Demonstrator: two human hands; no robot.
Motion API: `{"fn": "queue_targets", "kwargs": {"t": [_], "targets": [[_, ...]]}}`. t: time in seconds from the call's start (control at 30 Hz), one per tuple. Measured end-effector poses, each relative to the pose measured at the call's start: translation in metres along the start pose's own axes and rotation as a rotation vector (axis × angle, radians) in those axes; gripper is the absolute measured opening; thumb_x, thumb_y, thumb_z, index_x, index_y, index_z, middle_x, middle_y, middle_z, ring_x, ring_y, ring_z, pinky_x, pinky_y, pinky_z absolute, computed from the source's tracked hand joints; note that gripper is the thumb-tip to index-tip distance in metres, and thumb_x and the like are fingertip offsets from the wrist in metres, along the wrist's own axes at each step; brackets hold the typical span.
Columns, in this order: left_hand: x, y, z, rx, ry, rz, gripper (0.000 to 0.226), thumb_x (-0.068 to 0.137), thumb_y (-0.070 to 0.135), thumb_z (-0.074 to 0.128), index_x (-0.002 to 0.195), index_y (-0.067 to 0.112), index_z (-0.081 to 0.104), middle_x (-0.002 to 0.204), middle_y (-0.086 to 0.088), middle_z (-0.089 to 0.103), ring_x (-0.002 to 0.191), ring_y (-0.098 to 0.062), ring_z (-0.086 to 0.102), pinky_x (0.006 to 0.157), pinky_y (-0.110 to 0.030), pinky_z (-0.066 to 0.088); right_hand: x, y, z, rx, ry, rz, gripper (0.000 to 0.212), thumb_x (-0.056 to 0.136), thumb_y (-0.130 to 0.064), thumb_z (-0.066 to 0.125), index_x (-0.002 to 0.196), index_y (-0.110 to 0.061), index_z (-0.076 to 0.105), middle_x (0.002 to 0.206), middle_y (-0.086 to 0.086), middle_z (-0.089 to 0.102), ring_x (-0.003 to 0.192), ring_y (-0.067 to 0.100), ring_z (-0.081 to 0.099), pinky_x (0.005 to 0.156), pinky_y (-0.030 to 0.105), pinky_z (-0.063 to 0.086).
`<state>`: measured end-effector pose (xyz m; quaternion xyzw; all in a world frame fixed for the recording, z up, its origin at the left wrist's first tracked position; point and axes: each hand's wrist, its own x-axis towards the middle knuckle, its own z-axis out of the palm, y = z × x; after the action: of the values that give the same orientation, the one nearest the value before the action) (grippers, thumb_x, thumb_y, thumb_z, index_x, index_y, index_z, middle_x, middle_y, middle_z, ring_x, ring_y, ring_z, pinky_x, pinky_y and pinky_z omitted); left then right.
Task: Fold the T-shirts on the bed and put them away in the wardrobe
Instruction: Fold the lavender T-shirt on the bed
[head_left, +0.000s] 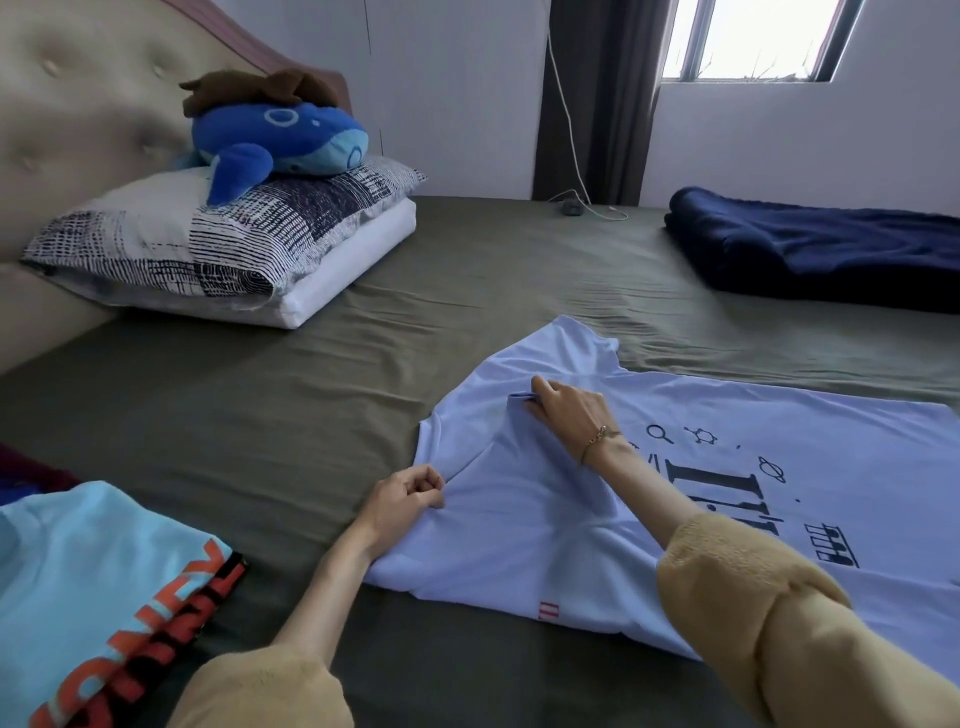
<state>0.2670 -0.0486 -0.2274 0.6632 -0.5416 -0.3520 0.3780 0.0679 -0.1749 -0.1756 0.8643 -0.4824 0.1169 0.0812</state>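
The pale lilac cotton T-shirt with dark print lay spread flat on the olive-sheeted bed, ready for folding. The left hand pinched its near shoulder and the right hand pinched the collar, probably to straighten the neckline.

pale lilac cotton T-shirt, black print; olive-green bedsheet; navy folded blanket; blue whale plush; black-white crosshatch pillow.
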Motion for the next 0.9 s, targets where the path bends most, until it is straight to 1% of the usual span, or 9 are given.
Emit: {"fn": "queue_targets", "kwargs": {"t": [0.1,0.17,0.23,0.37,0.47,0.57,0.7,0.8,0.9], "targets": [[0.002,-0.001,-0.001,-0.049,-0.002,-0.015,0.013,0.075,0.011,0.067,0.067,0.017,0.058,0.065,0.004,0.055,0.062,-0.005,0.045,0.062,-0.013,0.036,-0.017,-0.006,-0.002,0.035,0.004,0.004,0.035,0.1,-0.04,0.031,0.107,-0.008,0.046,0.11,0.004,0.064,0.098,0.031,0.062,0.061,0.031,0.033],[0.001,-0.002,-0.003,-0.065,-0.008,-0.033,0.007,0.064,0.023,0.064,0.067,0.018,0.059,0.063,0.007,0.056,0.065,-0.008,0.047,0.068,-0.02,0.038,-0.031,-0.012,-0.003,0.05,-0.01,-0.003,0.031,0.1,-0.039,0.034,0.105,-0.011,0.046,0.107,0.004,0.065,0.097,0.03,0.062,0.062,0.031,0.032],[0.0,-0.001,-0.003,-0.075,-0.017,-0.039,0.009,0.06,0.025,0.061,0.066,0.019,0.059,0.06,0.009,0.056,0.067,-0.01,0.048,0.07,-0.024,0.038,-0.045,-0.018,-0.003,0.072,-0.036,-0.033,0.032,0.099,-0.04,0.034,0.108,-0.012,0.047,0.108,0.003,0.064,0.099,0.03,0.061,0.062,0.031,0.029],[-0.001,0.001,-0.004,-0.065,-0.011,-0.039,0.001,0.059,0.025,0.062,0.059,0.026,0.061,0.061,0.008,0.058,0.067,-0.01,0.049,0.071,-0.026,0.039,-0.071,-0.03,0.002,0.112,-0.021,-0.14,0.075,0.081,-0.057,0.001,0.112,-0.011,0.051,0.108,0.004,0.065,0.094,0.032,0.065,0.06,0.033,0.034],[-0.002,0.002,-0.006,-0.053,0.004,-0.039,0.005,0.062,0.024,0.064,0.06,0.025,0.061,0.059,0.009,0.057,0.066,-0.009,0.049,0.07,-0.026,0.039,-0.085,-0.039,0.007,0.133,0.011,-0.18,0.068,0.085,-0.059,0.008,0.104,-0.012,0.053,0.102,0.004,0.065,0.086,0.032,0.066,0.059,0.034,0.039],[-0.002,0.001,-0.006,-0.031,0.009,-0.039,0.009,0.071,0.016,0.067,0.065,0.02,0.061,0.059,0.008,0.058,0.066,-0.01,0.05,0.069,-0.026,0.039,-0.098,-0.043,0.005,0.177,0.074,-0.202,0.057,0.085,-0.06,0.019,0.088,-0.013,0.051,0.084,0.003,0.061,0.074,0.028,0.064,0.054,0.03,0.036],[0.0,0.001,-0.006,-0.022,0.017,-0.054,0.018,0.077,0.007,0.067,0.065,0.019,0.062,0.054,0.013,0.057,0.063,-0.01,0.049,0.069,-0.026,0.039,-0.111,-0.041,0.0,0.326,0.097,-0.152,0.056,0.087,-0.055,0.018,0.088,-0.011,0.053,0.084,0.004,0.054,0.072,0.026,0.059,0.058,0.03,0.035],[0.0,0.0,-0.005,-0.003,0.018,-0.05,0.021,0.08,0.004,0.064,0.065,0.019,0.062,0.058,0.008,0.058,0.063,-0.01,0.049,0.068,-0.026,0.039,-0.115,-0.036,-0.007,0.498,0.116,-0.071,0.04,0.087,-0.042,0.029,0.089,-0.012,0.055,0.083,0.001,0.056,0.066,0.023,0.057,0.058,0.033,0.043],[-0.001,0.001,-0.004,0.0,0.033,-0.057,0.021,0.08,0.005,0.064,0.065,0.019,0.061,0.062,0.005,0.059,0.067,-0.011,0.051,0.069,-0.026,0.039,-0.114,-0.026,-0.015,0.384,0.248,0.041,0.015,0.083,-0.022,0.046,0.087,-0.012,0.057,0.079,0.0,0.061,0.065,0.024,0.06,0.053,0.033,0.046]]}}
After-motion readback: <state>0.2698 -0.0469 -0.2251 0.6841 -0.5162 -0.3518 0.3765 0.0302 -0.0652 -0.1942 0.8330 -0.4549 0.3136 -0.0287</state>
